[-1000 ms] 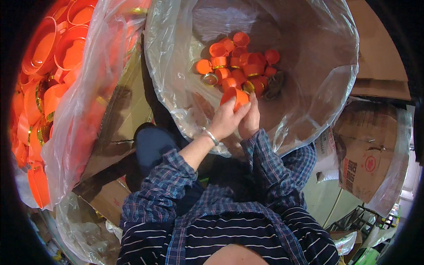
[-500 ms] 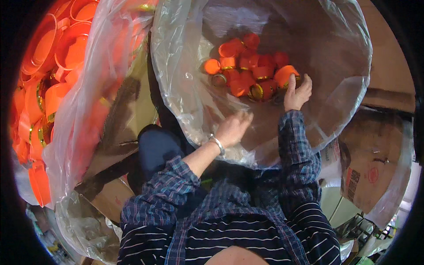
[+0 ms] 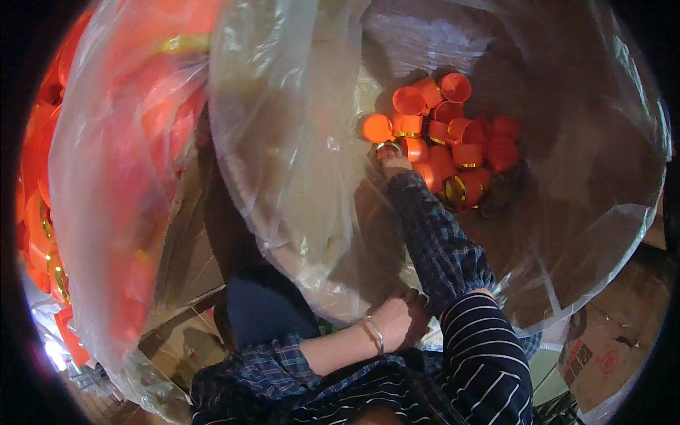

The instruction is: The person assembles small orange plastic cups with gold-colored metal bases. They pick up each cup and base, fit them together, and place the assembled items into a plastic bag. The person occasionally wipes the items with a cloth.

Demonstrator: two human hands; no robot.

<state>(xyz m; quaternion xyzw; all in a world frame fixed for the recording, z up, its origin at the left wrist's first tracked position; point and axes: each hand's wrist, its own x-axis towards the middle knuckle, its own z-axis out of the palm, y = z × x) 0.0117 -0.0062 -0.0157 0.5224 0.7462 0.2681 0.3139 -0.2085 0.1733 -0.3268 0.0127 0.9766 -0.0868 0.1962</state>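
Inside a large bag-lined container lies a heap of orange plastic cups [image 3: 466,154] with gold bands. My right hand [image 3: 397,164] reaches to the near left side of the heap. Its fingers are closed at the rim of a small, round, pale thing with a shiny edge [image 3: 387,149], whose kind I cannot make out. An orange cup lying bottom outward [image 3: 377,128] is just beyond it. My left hand [image 3: 401,320], with a bracelet on the wrist, is close to my body by the near edge of the bag. Its fingers are curled in, and anything inside them is hidden.
The clear plastic bag liner [image 3: 283,177] spreads widely around the heap. Left of it, a second plastic sheet [image 3: 113,184] partly covers many more orange cups [image 3: 35,219]. A cardboard box [image 3: 609,354] stands at the lower right.
My right hand has crossed from the heap's right side to its left side. My left hand has drawn back toward my body. The view has shifted, and the bag appears larger.
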